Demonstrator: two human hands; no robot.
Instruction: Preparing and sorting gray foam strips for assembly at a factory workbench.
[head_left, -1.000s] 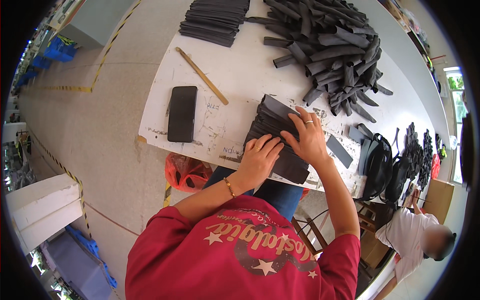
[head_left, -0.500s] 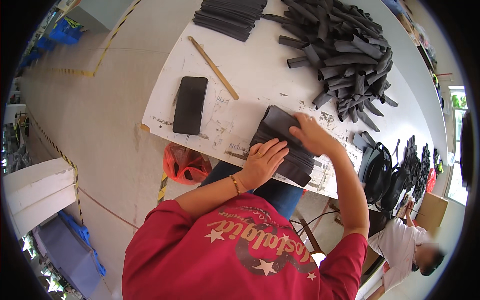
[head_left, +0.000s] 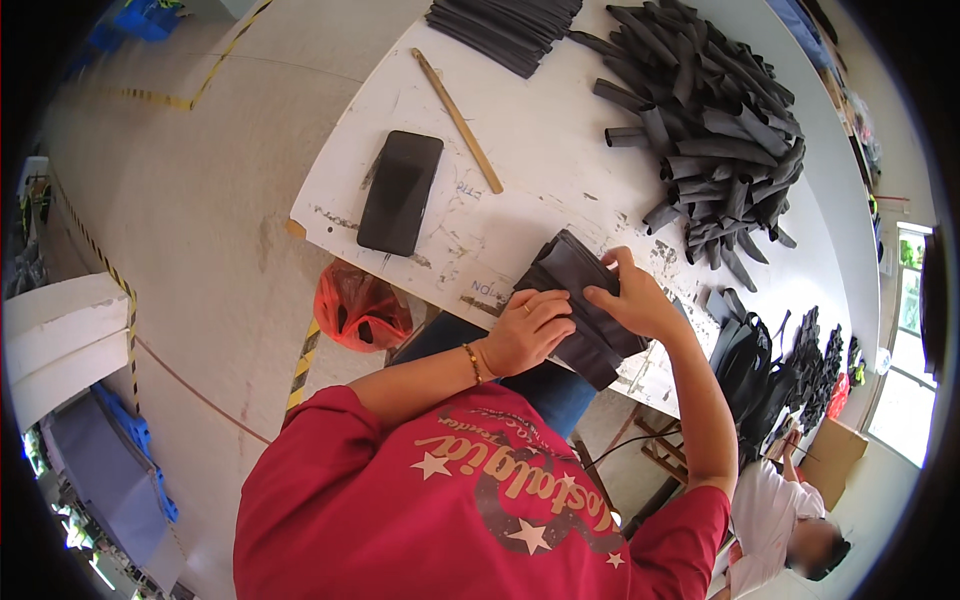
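Observation:
A stack of flat black fabric strips [head_left: 574,264] lies at the near edge of the white table, between my two hands. My left hand [head_left: 530,328] presses on its left side with curled fingers; a ring and a beaded bracelet show on that arm. On the right, my right hand [head_left: 638,298] grips the stack, thumb on top and fingers bent over the far right edge. The undersides of the strips and some fingertips are hidden.
A black phone [head_left: 400,193] and a wooden stick [head_left: 457,120] lie to the left on the table [head_left: 560,150]. Beyond are a neat row of black strips [head_left: 505,30] and a loose heap of black fabric tubes [head_left: 715,130]. A red plastic bag [head_left: 360,308] hangs below. A person [head_left: 775,520] sits right.
My right hand, earlier laid blurred over the top of the stack, now grips its right edge. The strips look more gathered together. The whole view has shifted and turned a little.

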